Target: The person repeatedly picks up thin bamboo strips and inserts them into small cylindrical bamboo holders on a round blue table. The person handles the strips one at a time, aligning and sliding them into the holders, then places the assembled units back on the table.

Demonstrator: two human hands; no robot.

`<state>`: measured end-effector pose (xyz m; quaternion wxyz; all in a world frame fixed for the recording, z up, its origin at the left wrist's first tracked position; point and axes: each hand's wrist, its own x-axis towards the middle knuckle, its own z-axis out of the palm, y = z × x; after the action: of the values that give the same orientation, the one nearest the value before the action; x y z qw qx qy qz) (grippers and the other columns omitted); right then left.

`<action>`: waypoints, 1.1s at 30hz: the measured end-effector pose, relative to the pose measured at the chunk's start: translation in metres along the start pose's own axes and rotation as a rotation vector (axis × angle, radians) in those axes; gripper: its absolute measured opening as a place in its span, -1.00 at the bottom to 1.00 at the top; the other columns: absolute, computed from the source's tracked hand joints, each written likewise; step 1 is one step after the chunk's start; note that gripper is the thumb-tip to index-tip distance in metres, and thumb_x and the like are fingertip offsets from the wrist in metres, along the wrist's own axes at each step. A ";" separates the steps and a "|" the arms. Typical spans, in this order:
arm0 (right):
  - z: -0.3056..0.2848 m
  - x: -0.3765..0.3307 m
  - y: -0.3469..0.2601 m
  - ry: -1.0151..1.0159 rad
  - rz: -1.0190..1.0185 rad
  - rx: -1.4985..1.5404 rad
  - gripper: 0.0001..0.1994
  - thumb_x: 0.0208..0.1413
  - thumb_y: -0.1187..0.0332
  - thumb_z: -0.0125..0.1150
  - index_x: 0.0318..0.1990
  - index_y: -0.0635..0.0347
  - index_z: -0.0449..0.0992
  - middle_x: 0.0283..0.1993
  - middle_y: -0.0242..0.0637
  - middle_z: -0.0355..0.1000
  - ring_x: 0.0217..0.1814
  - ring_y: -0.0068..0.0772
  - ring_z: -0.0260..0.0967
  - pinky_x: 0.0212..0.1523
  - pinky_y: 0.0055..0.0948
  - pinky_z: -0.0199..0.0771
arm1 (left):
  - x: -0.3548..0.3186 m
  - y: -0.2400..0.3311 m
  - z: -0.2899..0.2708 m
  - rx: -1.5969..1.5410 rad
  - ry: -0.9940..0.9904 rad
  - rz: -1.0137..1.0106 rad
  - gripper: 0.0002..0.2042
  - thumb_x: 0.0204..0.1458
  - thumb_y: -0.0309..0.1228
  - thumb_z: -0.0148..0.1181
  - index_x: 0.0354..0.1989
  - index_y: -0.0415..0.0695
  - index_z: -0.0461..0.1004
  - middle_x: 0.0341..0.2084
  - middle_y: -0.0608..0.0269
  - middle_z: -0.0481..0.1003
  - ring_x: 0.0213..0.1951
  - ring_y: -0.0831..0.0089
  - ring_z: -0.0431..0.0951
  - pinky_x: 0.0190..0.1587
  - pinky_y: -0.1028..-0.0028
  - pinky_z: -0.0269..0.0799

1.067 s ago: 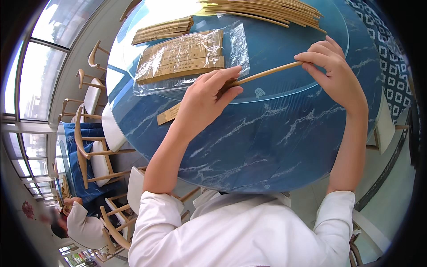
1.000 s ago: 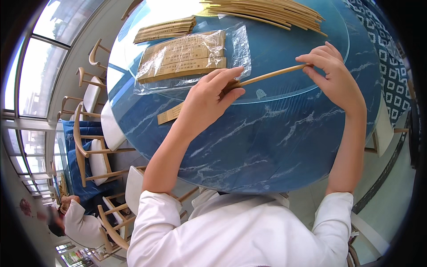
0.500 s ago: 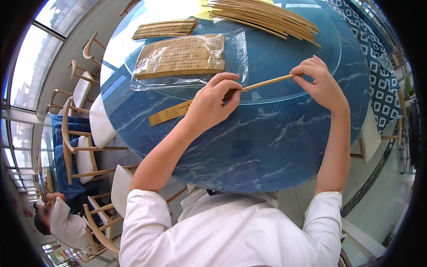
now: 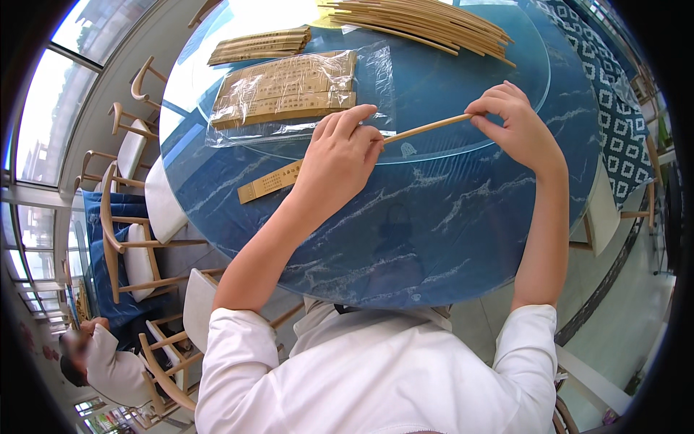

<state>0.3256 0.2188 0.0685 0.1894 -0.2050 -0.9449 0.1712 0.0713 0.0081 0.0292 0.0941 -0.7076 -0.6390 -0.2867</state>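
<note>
My left hand (image 4: 336, 155) is closed, thumb against fingers, around the upper end of a brown printed paper chopstick sleeve (image 4: 267, 183). The sleeve's lower end sticks out to the left of my wrist. From the same grip a wooden chopstick (image 4: 428, 129) runs up to the right; whether it is one or a pair I cannot tell. My fingers hide where it meets the sleeve. At the chopstick's far end, my right hand (image 4: 517, 126) pinches the tip between thumb and fingers. Both hands are above the near edge of a glass turntable (image 4: 463, 148).
A clear plastic bag of stacked sleeves (image 4: 285, 83) lies beyond my left hand, with loose sleeves (image 4: 260, 45) behind it. Many chopsticks (image 4: 426, 23) are heaped at the back. The round blue table (image 4: 361, 246) is ringed by chairs (image 4: 137, 253); another person (image 4: 108, 362) sits at far left.
My left hand has shifted slightly left along the sleeve and its index finger has straightened. My right hand keeps its pinch on the chopstick. The whole view has moved a little.
</note>
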 end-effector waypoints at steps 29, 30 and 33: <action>0.006 -0.004 0.007 -0.022 0.057 0.048 -0.85 0.29 0.35 0.37 -0.13 0.17 0.78 -0.22 -0.33 0.54 0.03 -0.24 0.44 0.09 -0.25 0.48 | 0.038 -0.012 -0.041 0.032 -0.542 0.133 -0.80 0.26 -0.54 0.28 0.01 -0.06 0.64 -0.08 0.25 0.61 -0.06 0.19 0.69 -0.02 0.24 0.63; 0.007 -0.004 0.007 -0.027 0.065 0.051 -0.86 0.29 0.36 0.38 -0.12 0.18 0.77 -0.21 -0.34 0.53 0.03 -0.26 0.43 0.07 -0.28 0.49 | 0.041 -0.014 -0.044 0.036 -0.569 0.173 -0.80 0.26 -0.54 0.28 0.02 -0.05 0.64 -0.08 0.25 0.61 -0.06 0.20 0.69 -0.01 0.25 0.63; 0.005 -0.003 0.005 -0.052 0.086 0.069 -0.87 0.29 0.38 0.38 -0.10 0.20 0.76 -0.19 -0.36 0.51 0.02 -0.31 0.43 0.02 -0.36 0.51 | 0.045 -0.024 -0.043 0.099 -0.575 0.342 -0.78 0.26 -0.51 0.30 0.04 0.00 0.64 -0.05 0.26 0.59 -0.04 0.22 0.69 0.01 0.27 0.64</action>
<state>0.3275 0.2208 0.0613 0.1643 -0.2342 -0.9334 0.2168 0.0369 0.0290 0.0827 -0.0089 -0.8511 -0.5244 -0.0243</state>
